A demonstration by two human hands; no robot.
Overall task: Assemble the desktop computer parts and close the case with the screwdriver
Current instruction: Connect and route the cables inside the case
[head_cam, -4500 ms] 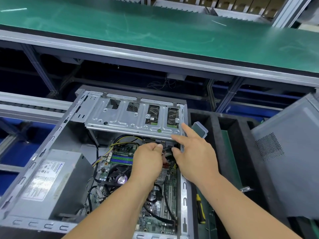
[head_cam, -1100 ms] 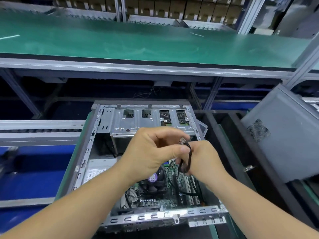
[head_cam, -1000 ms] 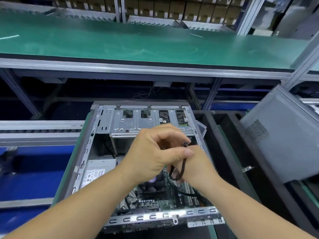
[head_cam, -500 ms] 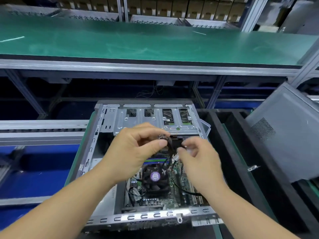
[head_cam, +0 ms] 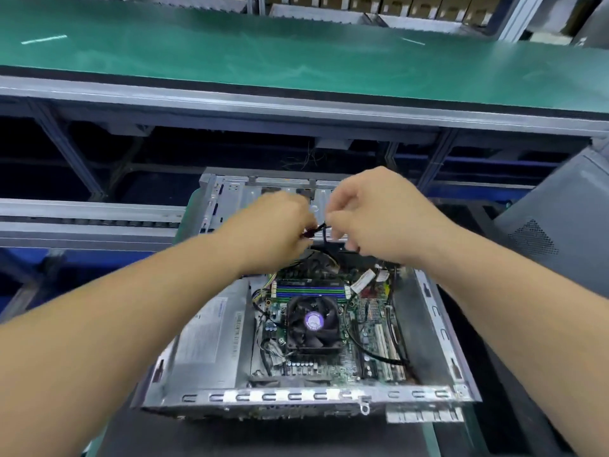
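Cable point(head_cam: 321, 229), thin and black, hangs above the open case point(head_cam: 431, 311), pinched between our left hand point(head_cam: 280, 232) and right hand point(head_cam: 369, 219), fingers curled tight. If we tug hard, we judge its plugged end could pull off the motherboard point(head_cam: 369, 324).

The open case point(head_cam: 438, 328) lies below and in front of the conveyor point(head_cam: 296, 61); inside it, the power supply point(head_cam: 211, 338) sits left of the fan point(head_cam: 313, 321); a side panel point(head_cam: 557, 225) leans to the right.
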